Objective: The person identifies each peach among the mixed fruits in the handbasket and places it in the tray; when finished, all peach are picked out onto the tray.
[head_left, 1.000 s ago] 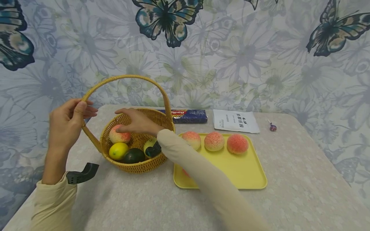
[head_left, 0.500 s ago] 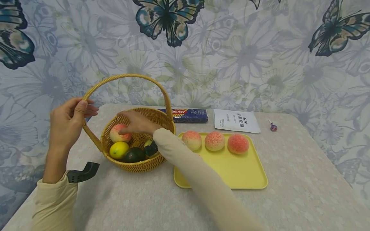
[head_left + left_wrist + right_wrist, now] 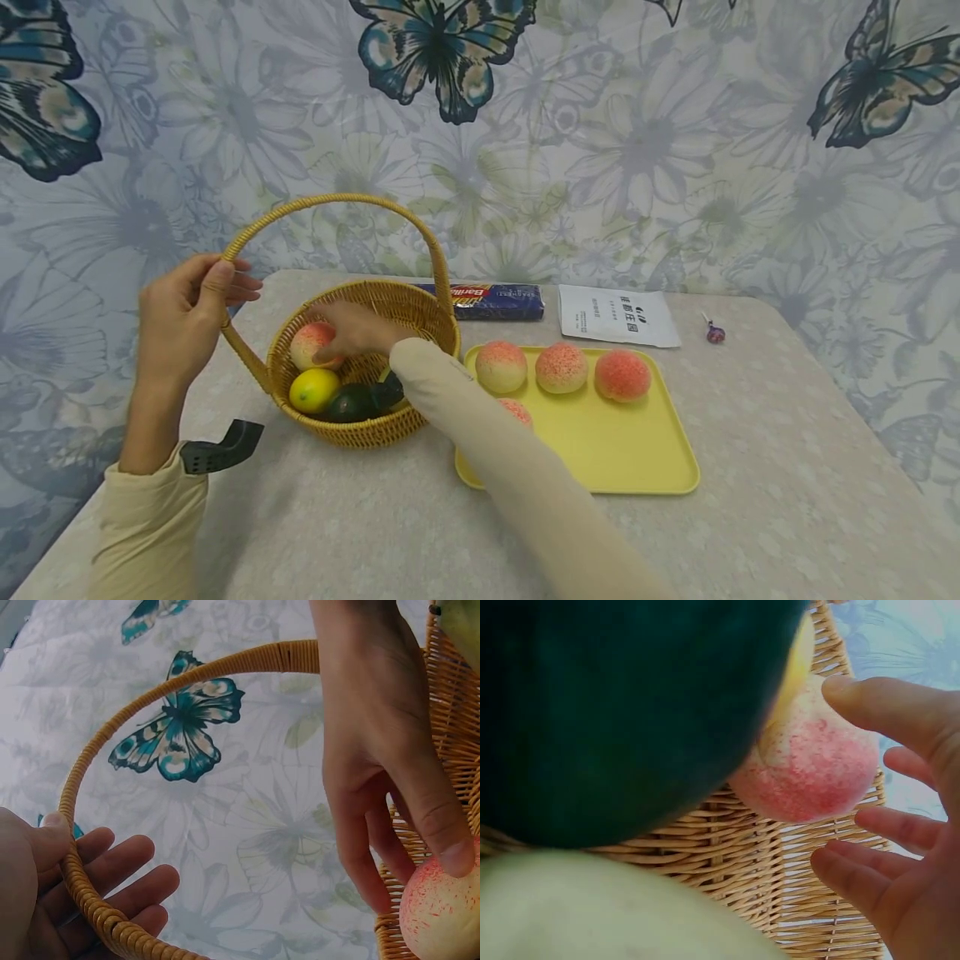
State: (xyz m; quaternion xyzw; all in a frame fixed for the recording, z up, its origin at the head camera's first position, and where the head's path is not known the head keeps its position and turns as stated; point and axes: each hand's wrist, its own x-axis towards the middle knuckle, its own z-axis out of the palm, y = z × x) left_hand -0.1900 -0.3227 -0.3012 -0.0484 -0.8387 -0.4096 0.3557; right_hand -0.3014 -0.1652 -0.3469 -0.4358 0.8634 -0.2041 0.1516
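A woven basket [image 3: 367,435] with a tall arched handle [image 3: 337,200] stands at the left of the table. My left hand [image 3: 180,312] holds the handle's left side, thumb against it and fingers behind, as the left wrist view shows. Inside the basket lie a peach [image 3: 309,343], a lemon [image 3: 313,391], a dark green avocado-like fruit [image 3: 351,404] and a pale green fruit [image 3: 592,907]. My right hand [image 3: 360,327] reaches in over the peach. In the right wrist view its thumb tip meets the peach's edge, while the fingers [image 3: 862,870] stay spread beside it.
To the right lies a yellow tray [image 3: 615,458] with several peaches [image 3: 561,367], one partly behind the right sleeve [image 3: 495,442]. Along the back are a blue spaghetti pack [image 3: 498,302], a white printed pouch [image 3: 618,317] and a small lollipop [image 3: 715,333].
My right hand has moved slightly down and left onto the peach in the basket. The left hand keeps its hold on the handle. The view has shifted a little.
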